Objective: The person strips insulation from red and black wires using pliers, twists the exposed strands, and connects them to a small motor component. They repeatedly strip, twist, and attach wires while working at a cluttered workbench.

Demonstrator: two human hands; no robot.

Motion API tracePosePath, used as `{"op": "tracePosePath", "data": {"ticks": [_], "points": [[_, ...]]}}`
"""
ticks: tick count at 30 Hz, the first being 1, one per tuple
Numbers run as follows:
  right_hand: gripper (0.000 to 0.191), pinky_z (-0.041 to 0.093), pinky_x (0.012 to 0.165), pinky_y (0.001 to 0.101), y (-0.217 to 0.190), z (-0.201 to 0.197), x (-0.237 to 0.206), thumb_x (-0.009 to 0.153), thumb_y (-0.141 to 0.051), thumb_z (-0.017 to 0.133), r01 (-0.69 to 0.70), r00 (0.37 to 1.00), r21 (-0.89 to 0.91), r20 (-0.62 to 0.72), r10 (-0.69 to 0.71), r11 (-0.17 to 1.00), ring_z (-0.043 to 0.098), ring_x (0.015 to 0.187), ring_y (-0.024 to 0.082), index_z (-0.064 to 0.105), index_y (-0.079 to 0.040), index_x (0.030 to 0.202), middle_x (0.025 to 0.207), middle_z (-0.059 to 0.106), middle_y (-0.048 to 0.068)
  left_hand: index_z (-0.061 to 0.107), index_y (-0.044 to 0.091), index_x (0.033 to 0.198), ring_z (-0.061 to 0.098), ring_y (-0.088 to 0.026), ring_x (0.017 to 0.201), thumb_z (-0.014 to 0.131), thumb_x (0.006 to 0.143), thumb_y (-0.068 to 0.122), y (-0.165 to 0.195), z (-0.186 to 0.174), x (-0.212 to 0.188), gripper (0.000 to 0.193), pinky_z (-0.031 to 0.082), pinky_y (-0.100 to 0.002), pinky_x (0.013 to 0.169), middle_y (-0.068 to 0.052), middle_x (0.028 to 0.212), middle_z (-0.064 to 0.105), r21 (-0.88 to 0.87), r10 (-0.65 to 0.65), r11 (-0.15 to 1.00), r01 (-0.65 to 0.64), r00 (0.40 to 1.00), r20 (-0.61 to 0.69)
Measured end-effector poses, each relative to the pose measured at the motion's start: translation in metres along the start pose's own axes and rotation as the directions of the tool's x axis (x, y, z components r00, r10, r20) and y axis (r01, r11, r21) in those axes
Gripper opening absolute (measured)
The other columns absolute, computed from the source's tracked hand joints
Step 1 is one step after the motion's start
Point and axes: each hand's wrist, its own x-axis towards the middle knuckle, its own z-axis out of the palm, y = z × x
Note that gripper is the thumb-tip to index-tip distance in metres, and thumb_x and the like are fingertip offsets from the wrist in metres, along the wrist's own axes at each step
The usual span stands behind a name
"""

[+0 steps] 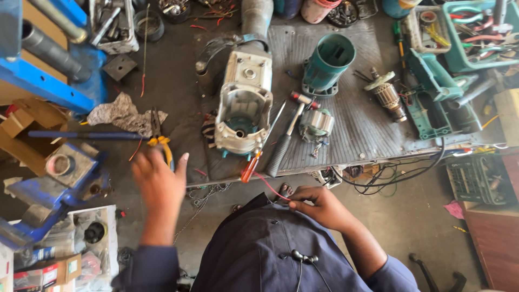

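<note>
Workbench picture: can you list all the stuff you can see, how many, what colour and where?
Gear housing: one, silver-grey, bench middle.
Motor casing: one, teal, upright behind the hammer.
Hammer: one, black handle, right of the housing.
Screwdriver: one, orange handle, front edge of bench.
Armature: one, coppery grey, right of the casing.
Pliers: one, yellow handles, by the left hand.
Rag: one, grey, left of the pliers.
Vise: one, blue, far left.
Red wire: one, at the right hand.
Left hand: reaching toward the pliers.
Right hand: pinching the wire.
</note>
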Motion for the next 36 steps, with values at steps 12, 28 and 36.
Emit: {"op": "tracePosePath", "data": {"ticks": [12, 28, 36], "points": [[0.010, 0.056, 0.070, 0.0314, -0.037, 0.008, -0.019, 0.088, -0.008, 0.079, 0.097, 0.994, 0.191, 0.021, -0.103, 0.977, 0.072, 0.078, 0.015, 0.077, 0.002, 0.089, 0.083, 0.075, 0.007, 0.060, 0.004, 0.127, 0.063, -0.018, 0.092, 0.070, 0.085, 0.014, -0.059, 0.011, 0.017, 0.045, 0.055, -0.035, 0.078, -0.009, 0.105, 0.063, -0.750, 0.003, -0.117, 0.651, 0.756, 0.655], [0.013, 0.055, 0.061, 0.0311, -0.111, 0.073, 0.047, 0.088, -0.016, 0.078, 0.231, 0.957, -0.131, -0.148, -0.250, 0.964, 0.072, 0.066, 0.015, 0.079, -0.004, 0.092, 0.078, 0.075, 0.008, 0.061, 0.007, 0.130, 0.071, -0.020, 0.098, 0.068, 0.092, 0.028, 0.015, 0.000, -0.123, 0.045, 0.055, -0.035, 0.089, -0.007, 0.108, 0.075, -0.668, 0.179, 0.391, 0.633, 0.660, 0.730], [0.019, 0.053, 0.059, 0.0304, -0.113, 0.093, 0.061, 0.087, -0.020, 0.078, 0.058, 0.998, -0.201, 0.018, -0.055, 0.978, 0.067, 0.061, 0.011, 0.078, -0.002, 0.094, 0.074, 0.075, 0.010, 0.059, 0.001, 0.130, 0.061, -0.038, 0.121, 0.071, 0.092, 0.030, 0.005, -0.013, -0.124, 0.050, 0.048, -0.044, 0.101, -0.020, 0.128, 0.063, -0.771, 0.213, 0.559, 0.304, 0.846, 0.488]]}}
